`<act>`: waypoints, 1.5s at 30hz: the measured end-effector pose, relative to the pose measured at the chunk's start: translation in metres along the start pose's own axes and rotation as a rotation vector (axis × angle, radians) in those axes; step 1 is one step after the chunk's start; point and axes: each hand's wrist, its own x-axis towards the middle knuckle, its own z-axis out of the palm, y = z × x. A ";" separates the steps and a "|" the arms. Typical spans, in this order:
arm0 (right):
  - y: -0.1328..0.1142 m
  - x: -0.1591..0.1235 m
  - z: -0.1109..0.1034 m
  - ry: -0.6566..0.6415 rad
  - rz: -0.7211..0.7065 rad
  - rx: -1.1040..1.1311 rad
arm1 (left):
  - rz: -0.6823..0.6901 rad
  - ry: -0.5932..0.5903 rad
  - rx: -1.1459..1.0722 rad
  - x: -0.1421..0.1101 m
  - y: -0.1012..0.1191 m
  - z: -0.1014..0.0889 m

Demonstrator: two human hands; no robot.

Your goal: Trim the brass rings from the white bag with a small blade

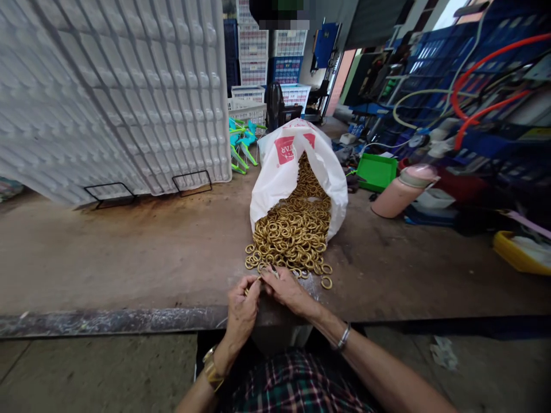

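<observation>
Brass-coloured rings (288, 235) spill in a heap from the mouth of a white plastic bag (269, 189) with red print. At the near edge of the heap my two hands almost meet over the table's front. My left hand (241, 304) is closed, and a bit of brass ring shows between its fingers. Just beside it my right hand (286, 289) is closed too, with fingertips against the left hand's. Something small, dark and silvery shows at the right fingers, too small to name. One loose ring (326, 282) lies to the right of the right hand.
White ribbed plastic trays (172, 86) stand upright in wire stands at the left. A pink bottle (402, 192), a green tray (377, 171) and a yellow container (516, 252) are at the right. Blue-green hangers (243, 143) lie behind. The table's front edge (107, 322) is close.
</observation>
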 end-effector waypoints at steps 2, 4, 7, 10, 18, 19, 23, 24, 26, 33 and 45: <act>-0.001 0.000 -0.001 0.019 -0.002 -0.006 | -0.049 -0.040 -0.013 -0.001 0.001 0.000; -0.003 -0.001 -0.002 0.039 -0.025 -0.026 | -0.119 -0.081 -0.022 -0.003 0.003 0.000; -0.007 -0.003 -0.004 0.055 -0.078 -0.049 | -0.179 -0.139 -0.034 -0.004 0.003 -0.001; -0.010 -0.005 -0.005 0.036 -0.090 -0.049 | -0.172 -0.164 -0.069 -0.006 0.002 -0.002; -0.016 -0.012 -0.009 -0.010 -0.095 0.031 | -0.185 -0.209 -0.227 -0.012 0.005 -0.002; -0.016 -0.013 -0.009 -0.009 -0.101 0.021 | -0.191 -0.207 -0.243 -0.012 0.006 -0.002; -0.017 -0.015 -0.009 -0.009 -0.139 -0.004 | -0.190 -0.195 -0.269 -0.015 0.007 -0.001; -0.017 -0.016 -0.009 -0.013 -0.152 -0.004 | -0.185 -0.194 -0.271 -0.016 0.007 -0.001; -0.018 -0.016 -0.008 -0.023 -0.177 -0.005 | -0.176 -0.198 -0.269 -0.017 0.007 -0.003; -0.017 -0.022 -0.009 0.079 -0.232 -0.259 | -0.143 -0.178 -0.238 -0.020 0.014 -0.004; -0.013 -0.028 -0.003 -0.045 -0.282 -0.890 | -0.061 -0.147 -0.075 -0.022 0.012 -0.007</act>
